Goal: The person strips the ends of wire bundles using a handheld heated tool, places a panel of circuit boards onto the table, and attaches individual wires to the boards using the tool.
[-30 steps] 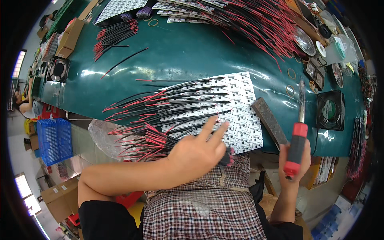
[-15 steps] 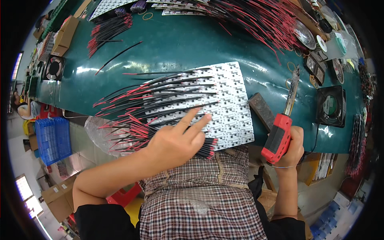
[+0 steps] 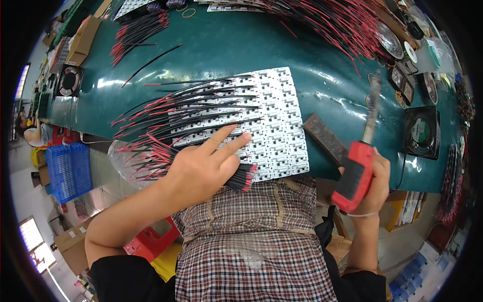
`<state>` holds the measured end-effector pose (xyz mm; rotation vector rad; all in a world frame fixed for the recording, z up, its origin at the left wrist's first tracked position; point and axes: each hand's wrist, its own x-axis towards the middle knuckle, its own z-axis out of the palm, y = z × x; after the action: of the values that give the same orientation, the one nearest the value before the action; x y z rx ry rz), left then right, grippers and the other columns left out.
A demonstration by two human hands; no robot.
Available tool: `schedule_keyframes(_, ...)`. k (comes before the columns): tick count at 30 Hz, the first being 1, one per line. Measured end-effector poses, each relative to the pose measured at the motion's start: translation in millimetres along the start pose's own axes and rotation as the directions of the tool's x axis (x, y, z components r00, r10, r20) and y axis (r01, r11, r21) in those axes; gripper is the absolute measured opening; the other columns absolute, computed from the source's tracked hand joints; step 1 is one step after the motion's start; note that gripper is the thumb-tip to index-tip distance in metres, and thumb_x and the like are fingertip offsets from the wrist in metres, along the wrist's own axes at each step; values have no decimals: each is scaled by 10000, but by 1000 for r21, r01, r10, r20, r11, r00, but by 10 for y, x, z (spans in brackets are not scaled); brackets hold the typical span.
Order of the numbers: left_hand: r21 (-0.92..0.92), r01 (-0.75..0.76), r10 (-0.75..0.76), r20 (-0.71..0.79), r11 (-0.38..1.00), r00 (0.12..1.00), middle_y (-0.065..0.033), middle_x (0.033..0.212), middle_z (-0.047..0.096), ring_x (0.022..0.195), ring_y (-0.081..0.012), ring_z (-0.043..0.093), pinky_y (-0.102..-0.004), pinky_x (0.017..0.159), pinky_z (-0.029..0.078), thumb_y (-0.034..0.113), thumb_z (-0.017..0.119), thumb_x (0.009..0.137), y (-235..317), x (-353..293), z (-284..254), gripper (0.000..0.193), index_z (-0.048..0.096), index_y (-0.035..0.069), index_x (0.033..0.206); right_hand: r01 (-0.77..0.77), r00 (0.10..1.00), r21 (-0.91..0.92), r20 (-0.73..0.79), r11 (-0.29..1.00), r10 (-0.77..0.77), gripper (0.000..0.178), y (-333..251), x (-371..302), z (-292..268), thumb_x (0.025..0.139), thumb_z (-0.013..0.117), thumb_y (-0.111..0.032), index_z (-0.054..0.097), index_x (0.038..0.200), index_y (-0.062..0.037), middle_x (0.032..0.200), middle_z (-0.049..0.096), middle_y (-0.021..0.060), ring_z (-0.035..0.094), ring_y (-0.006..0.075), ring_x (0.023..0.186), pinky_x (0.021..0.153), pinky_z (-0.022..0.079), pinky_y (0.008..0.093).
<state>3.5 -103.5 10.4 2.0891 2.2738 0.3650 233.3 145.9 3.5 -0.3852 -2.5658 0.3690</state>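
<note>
A white circuit board panel (image 3: 282,121) lies at the near edge of the green table, its rows of small dark parts facing up. Black wires with red ends (image 3: 201,104) run across its left part. My left hand (image 3: 201,168) rests over the lower left of the panel, index and middle fingers stretched onto the wires. Under its palm and curled fingers a bundle of black wires (image 3: 241,179) is gripped, red tips sticking out both sides. My right hand (image 3: 377,186) holds a red and black soldering gun (image 3: 355,173), upright at the panel's right, its metal tip blurred and touching nothing.
A dark bar-shaped block (image 3: 324,138) lies between panel and soldering gun. Small black fans stand at right (image 3: 421,132) and far left (image 3: 68,80). A large heap of red-ended wires (image 3: 332,25) covers the back; a smaller bunch (image 3: 138,35) lies back left. A blue basket (image 3: 68,171) stands left.
The panel, its wires and my left hand have shifted slightly left and away from me. The soldering gun has moved a little right, its tip swinging away from me.
</note>
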Motion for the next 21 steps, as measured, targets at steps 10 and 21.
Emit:
schedule_keyframes(10,-566,592,-540,282,574,793,-60,704,617,584,-142,605,-285,588,469,27,649,891,170,283,-322,130,602,4,1010,-642,761,699,535,315,366,359,-631,-383,-493,891,730,-173,554,1162,-16,1012,614,66,639,205,983,960,463,386)
schedule_keyframes(21,-523,605,-614,182,600,768,-58,685,613,589,-101,505,-277,555,411,154,697,910,175,391,-15,171,618,7,946,-722,625,692,660,-12,417,454,-697,-586,-385,887,686,-64,498,1293,15,936,567,50,596,149,839,754,511,308)
